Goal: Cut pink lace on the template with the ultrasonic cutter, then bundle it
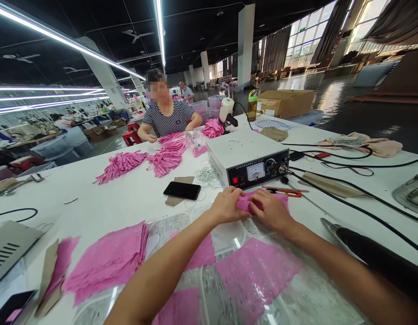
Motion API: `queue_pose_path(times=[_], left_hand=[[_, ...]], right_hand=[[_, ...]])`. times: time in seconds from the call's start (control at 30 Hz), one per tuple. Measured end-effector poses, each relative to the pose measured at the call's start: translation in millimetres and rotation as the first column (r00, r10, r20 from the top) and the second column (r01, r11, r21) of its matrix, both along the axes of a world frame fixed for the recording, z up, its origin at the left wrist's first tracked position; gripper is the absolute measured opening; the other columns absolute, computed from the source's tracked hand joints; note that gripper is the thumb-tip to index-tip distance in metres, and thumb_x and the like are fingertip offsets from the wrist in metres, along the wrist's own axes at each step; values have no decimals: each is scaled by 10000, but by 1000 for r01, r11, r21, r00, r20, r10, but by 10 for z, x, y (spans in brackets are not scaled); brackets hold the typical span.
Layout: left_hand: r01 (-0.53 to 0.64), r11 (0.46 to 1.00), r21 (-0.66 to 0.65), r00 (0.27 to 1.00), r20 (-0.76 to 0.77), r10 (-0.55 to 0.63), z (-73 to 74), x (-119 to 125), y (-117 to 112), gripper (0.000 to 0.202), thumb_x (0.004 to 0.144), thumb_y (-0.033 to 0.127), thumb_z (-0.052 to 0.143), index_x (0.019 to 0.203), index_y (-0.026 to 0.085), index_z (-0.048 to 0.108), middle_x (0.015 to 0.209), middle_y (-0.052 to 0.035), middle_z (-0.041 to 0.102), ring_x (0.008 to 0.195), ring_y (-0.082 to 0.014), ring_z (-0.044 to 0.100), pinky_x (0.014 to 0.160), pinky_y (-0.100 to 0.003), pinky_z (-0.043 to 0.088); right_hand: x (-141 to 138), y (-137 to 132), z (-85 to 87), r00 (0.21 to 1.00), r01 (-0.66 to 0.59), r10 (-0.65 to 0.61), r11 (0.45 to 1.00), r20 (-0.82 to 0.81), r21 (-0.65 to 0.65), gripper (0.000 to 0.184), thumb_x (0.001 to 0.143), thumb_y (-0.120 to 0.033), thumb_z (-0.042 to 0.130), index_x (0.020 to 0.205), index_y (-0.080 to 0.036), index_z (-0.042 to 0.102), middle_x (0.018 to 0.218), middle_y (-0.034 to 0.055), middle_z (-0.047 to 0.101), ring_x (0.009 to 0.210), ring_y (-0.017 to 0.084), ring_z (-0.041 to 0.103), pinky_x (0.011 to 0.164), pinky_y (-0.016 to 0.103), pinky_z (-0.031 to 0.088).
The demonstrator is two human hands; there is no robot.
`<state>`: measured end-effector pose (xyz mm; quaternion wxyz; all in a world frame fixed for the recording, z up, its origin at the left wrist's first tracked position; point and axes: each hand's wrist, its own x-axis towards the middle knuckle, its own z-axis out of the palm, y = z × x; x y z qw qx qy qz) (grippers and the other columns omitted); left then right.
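Both my hands are together on a piece of pink fabric [243,203] just in front of the white control box [246,144]. My left hand [229,205] grips its left part with bent fingers. Close beside it, my right hand [270,207] pinches the same cloth between thumb and fingers. Beneath my forearms lies a clear plastic sheet [225,234], with a flat pink fabric panel [256,271] on it. Left of my left arm is a stack of pink fabric panels [110,257]. Orange-handled thread snips [290,192] rest right behind my right hand.
A black phone [182,190] lies on brown card. Pink strip bundles [121,164] are farther back, where a co-worker in a striped shirt [171,117] sits. Black cables [358,189] cross the right side near a black-handled tool [364,248]. Another phone [16,307] is at lower left.
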<state>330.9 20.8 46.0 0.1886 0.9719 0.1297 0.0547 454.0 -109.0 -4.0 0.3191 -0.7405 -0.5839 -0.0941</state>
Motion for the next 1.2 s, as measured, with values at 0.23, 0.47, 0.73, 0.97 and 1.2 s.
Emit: queue_pose_path(times=[0.23, 0.47, 0.73, 0.97, 1.2], left_hand=[[-40, 980, 193, 998, 61, 29, 64, 89, -158, 236, 954, 310, 583, 1126, 151, 611, 1161, -79, 617, 1035, -212, 615, 895, -426, 520], [0, 966, 258, 983, 175, -47, 263, -49, -35, 112, 945, 188, 566, 974, 157, 669, 997, -51, 657, 952, -182, 622, 853, -350, 502], [175, 926, 336, 942, 216, -257, 224, -1037, -492, 189, 927, 111, 486, 844, 149, 651, 842, -60, 617, 781, -176, 549, 724, -316, 411], [334, 864, 376, 910, 111, -399, -77, -1542, -980, 125, 847, 71, 484, 867, 142, 585, 733, -44, 554, 641, -172, 456, 634, -324, 377], [326, 920, 217, 941, 13, -337, -10, -1513, -1035, 54, 784, 168, 575, 837, 172, 581, 767, -49, 587, 678, -178, 500, 678, -334, 419]], right_hand=[[18, -20, 74, 999, 38, -38, 997, 8, 60, 175, 946, -304, 562, 852, -165, 611, 850, 16, 623, 825, 169, 599, 762, 346, 501], [79, -180, 100, 993, 92, -102, 986, 62, 136, 185, 837, -152, 508, 930, -187, 665, 908, 109, 665, 890, 291, 591, 786, 420, 478], [-265, -776, 165, 985, -140, 119, 974, 126, 178, 183, 930, -151, 478, 959, -207, 649, 869, 63, 664, 799, 209, 602, 732, 356, 501], [-525, -1126, 29, 948, -308, 290, 940, 130, 150, 252, 906, -58, 475, 988, -239, 631, 836, 35, 665, 742, 177, 610, 663, 314, 519], [-433, -1260, -65, 967, -250, 253, 965, -30, 86, 255, 909, -92, 473, 1042, -244, 628, 903, 53, 659, 822, 193, 647, 694, 312, 577]])
